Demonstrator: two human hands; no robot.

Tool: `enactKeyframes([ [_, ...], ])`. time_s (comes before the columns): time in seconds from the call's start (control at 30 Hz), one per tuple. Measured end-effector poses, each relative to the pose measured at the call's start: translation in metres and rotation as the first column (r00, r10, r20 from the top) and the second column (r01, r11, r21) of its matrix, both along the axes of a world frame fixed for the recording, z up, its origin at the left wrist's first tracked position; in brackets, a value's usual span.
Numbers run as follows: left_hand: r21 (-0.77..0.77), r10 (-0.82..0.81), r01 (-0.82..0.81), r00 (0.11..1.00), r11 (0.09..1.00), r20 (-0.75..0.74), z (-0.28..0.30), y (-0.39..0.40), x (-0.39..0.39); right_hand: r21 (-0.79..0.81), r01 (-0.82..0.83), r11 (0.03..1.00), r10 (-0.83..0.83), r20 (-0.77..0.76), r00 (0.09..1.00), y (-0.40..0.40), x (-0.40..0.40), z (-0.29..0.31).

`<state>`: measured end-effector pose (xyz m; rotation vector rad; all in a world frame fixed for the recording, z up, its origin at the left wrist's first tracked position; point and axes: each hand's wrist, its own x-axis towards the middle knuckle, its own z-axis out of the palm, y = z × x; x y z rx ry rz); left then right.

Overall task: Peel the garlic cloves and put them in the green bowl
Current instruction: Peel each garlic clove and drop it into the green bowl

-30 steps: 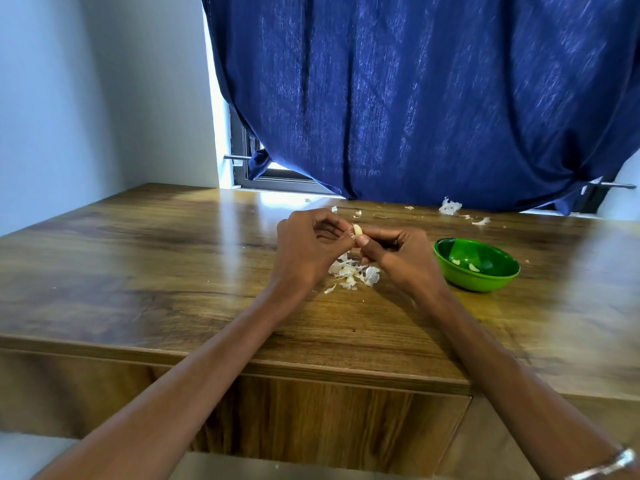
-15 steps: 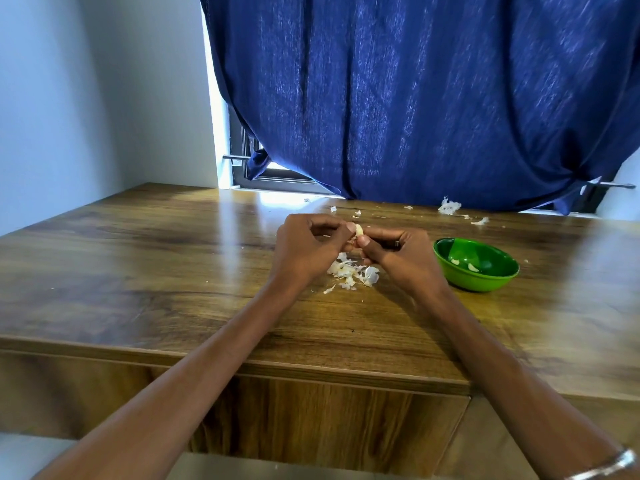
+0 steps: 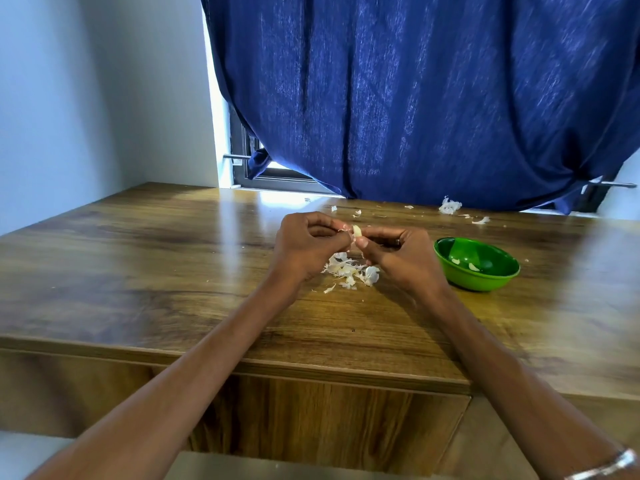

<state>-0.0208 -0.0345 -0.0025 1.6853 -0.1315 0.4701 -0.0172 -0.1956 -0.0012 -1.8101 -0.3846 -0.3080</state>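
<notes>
**Two hands peeling a garlic clove over a wooden tabletop**

Seen from a head-worn camera, looking forward and down along two bare forearms. Left hand (image 3: pixel 308 242) and right hand (image 3: pixel 398 256) raised together just above the glossy brown wood-grain tabletop (image 3: pixel 156 271), fingertips meeting. Pinched between them, a small pale cream garlic clove (image 3: pixel 357 231), held on its left by the left hand's curled fingers and thumb and on its right by the right hand's thumb and forefinger. Directly beneath the hands, lying on the tabletop, a loose heap of white papery garlic skins (image 3: pixel 349 270). To the right of the right hand, near but apart from it, a small round glossy green bowl (image 3: pixel 476 276) standing upright on the tabletop, with two pale peeled cloves (image 3: pixel 472 266) lying inside. Farther back, near the window, a few scattered white skin scraps (image 3: pixel 449 205). Behind everything, a dark blue fabric curtain (image 3: pixel 415 98) hanging over most of a dark-framed window (image 3: pixel 249 168), with a plain pale wall (image 3: pixel 86 98) to the left. On the right wrist, at the lower right edge, a thin silver bracelet (image 3: pixel 602 467).
</notes>
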Motion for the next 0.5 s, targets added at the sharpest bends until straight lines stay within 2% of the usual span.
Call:
enactKeyframes([
  [0.13, 0.007, 0.016, -0.016, 1.000, 1.000, 0.017, 0.000, 0.000, 0.002, 0.009, -0.016, 1.000, 0.015, 0.040, 0.999, -0.001, -0.001, 0.002],
  [0.5, 0.046, 0.086, -0.088, 0.995, 0.995, 0.053, -0.002, 0.002, 0.004, -0.077, 0.093, 0.993, -0.088, 0.057, 0.994, -0.004, 0.009, -0.004],
])
